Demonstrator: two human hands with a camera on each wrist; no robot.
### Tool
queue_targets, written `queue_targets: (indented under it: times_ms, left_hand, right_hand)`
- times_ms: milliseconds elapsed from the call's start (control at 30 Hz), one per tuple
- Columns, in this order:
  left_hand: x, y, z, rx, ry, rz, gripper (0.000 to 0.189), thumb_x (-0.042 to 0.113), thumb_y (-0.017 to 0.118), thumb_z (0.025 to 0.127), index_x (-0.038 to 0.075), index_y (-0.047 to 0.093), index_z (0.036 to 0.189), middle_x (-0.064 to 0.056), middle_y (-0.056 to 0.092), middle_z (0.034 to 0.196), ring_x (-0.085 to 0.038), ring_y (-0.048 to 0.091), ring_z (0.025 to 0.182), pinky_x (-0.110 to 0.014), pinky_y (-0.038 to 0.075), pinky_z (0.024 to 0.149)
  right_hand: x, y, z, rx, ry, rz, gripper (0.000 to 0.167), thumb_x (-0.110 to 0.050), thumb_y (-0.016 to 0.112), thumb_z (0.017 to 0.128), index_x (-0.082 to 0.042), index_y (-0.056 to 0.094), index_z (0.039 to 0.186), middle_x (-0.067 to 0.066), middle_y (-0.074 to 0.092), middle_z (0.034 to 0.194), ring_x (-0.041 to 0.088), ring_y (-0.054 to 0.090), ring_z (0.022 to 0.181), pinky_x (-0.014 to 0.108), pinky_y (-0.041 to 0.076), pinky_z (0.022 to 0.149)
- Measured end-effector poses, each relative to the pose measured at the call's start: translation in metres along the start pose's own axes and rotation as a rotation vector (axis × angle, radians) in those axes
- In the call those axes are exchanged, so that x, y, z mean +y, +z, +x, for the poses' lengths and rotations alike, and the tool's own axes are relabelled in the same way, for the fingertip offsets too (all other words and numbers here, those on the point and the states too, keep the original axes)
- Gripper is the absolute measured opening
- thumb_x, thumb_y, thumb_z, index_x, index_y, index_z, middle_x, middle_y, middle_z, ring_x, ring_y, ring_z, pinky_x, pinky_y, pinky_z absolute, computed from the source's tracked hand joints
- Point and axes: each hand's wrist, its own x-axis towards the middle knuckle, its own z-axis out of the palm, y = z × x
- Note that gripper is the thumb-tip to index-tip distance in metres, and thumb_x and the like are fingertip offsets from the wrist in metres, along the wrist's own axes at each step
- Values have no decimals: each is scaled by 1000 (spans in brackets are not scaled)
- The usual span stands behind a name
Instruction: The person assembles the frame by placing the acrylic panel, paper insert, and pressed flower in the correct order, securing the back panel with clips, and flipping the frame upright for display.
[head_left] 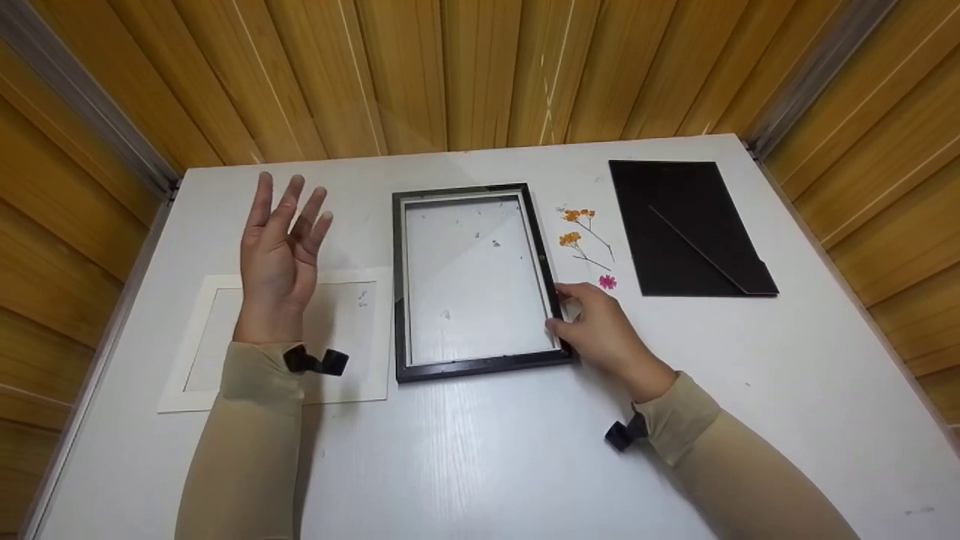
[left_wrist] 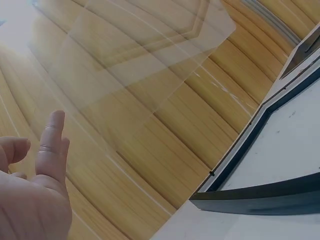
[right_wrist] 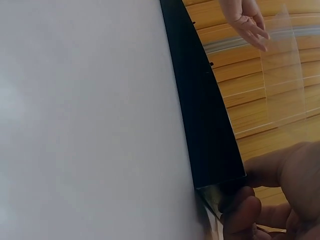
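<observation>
In the head view my left hand (head_left: 279,255) is raised above a white mat, fingers pointing up. It pinches a clear sheet (right_wrist: 282,75) by its edge. The sheet (left_wrist: 150,65) spreads out from that hand in the left wrist view and is barely visible from the head. My right hand (head_left: 604,326) grips the lower right side of a black picture frame (head_left: 480,367), thumb on the near side. The frame lies on the table with the white surface showing through its opening. In the right wrist view, fingers (right_wrist: 242,215) hold the frame's corner.
The white mat (head_left: 375,337) lies left of the frame. To the right are two orange dried flowers (head_left: 571,238) on stems and a magenta flower (head_left: 607,282). A black backing board (head_left: 690,225) with a stand lies farther right. Wood-slat walls (head_left: 480,75) border the table.
</observation>
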Motion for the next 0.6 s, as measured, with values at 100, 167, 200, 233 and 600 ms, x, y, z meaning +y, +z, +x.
queue_targets:
  times_ms: [100, 167, 200, 233, 600]
  left_hand:
    - [-12, -3, -1, -5, -32, 73, 63, 12, 66, 114, 28, 49, 173, -8, 64, 160, -20, 84, 119, -30, 67, 95]
    - [-22, -4, 0, -10, -69, 112, 62, 13, 64, 116, 27, 48, 173, -7, 63, 161, -18, 83, 120, -29, 67, 96]
    - [-26, -4, 0, -13, -87, 133, 61, 13, 63, 116, 27, 47, 174, -7, 62, 162, -17, 83, 120, -28, 67, 96]
    - [-31, -5, 0, -16, -102, 155, 61, 13, 61, 117, 26, 46, 174, -7, 61, 163, -16, 83, 121, -28, 67, 96]
    - [-56, -10, -1, -43, -239, 258, 61, 13, 53, 120, 26, 39, 177, -11, 49, 178, -12, 82, 120, -27, 67, 97]
  right_hand:
    - [1, 2, 0, -9, 8, 6, 63, -14, 78, 104, 3, 58, 161, 24, 68, 145, 14, 58, 78, 29, 50, 76]
    - [1, 2, 0, -11, 10, -1, 62, -15, 77, 106, 2, 57, 162, 23, 68, 146, 15, 58, 80, 30, 50, 78]
    - [1, 2, 0, -13, 8, -5, 62, -15, 76, 107, 2, 56, 163, 22, 67, 147, 16, 58, 82, 31, 50, 80]
    - [1, 2, 0, -16, 4, -11, 62, -16, 75, 108, 2, 56, 163, 22, 67, 148, 18, 59, 85, 32, 51, 82]
    - [2, 5, 1, -8, -22, -5, 55, -15, 64, 114, 5, 53, 164, 24, 62, 159, 35, 66, 121, 55, 52, 114]
